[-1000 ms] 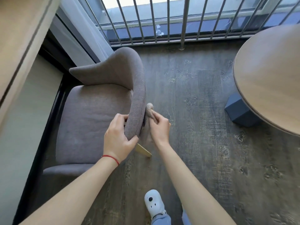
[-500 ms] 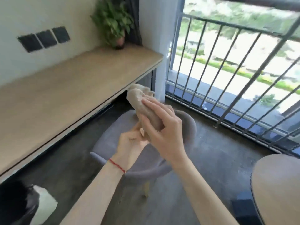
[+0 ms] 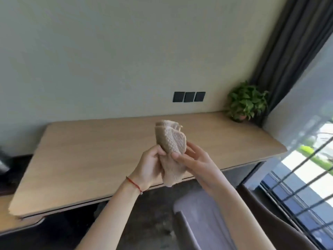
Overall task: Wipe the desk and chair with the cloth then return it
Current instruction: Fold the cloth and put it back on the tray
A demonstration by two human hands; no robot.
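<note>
A beige knitted cloth [image 3: 171, 145], folded into a bundle, is held upright in front of me above the front edge of the light wooden desk [image 3: 93, 159]. My left hand [image 3: 150, 166] grips its lower left side; a red string circles that wrist. My right hand [image 3: 197, 164] holds the cloth from the right with thumb and fingers against it. The grey upholstered chair [image 3: 203, 224] stands below my right arm, at the lower right, only partly in view.
A potted green plant [image 3: 246, 102] sits at the desk's far right corner beside a dark curtain [image 3: 288, 51]. Three dark wall switches [image 3: 189, 96] are above the desk. A barred window [image 3: 310, 177] is at the right. A dark object [image 3: 3, 163] is at the left edge.
Both hands left the chair back and lifted the cloth up between them. My view swung up from the chair and floor toward the desk and wall.
</note>
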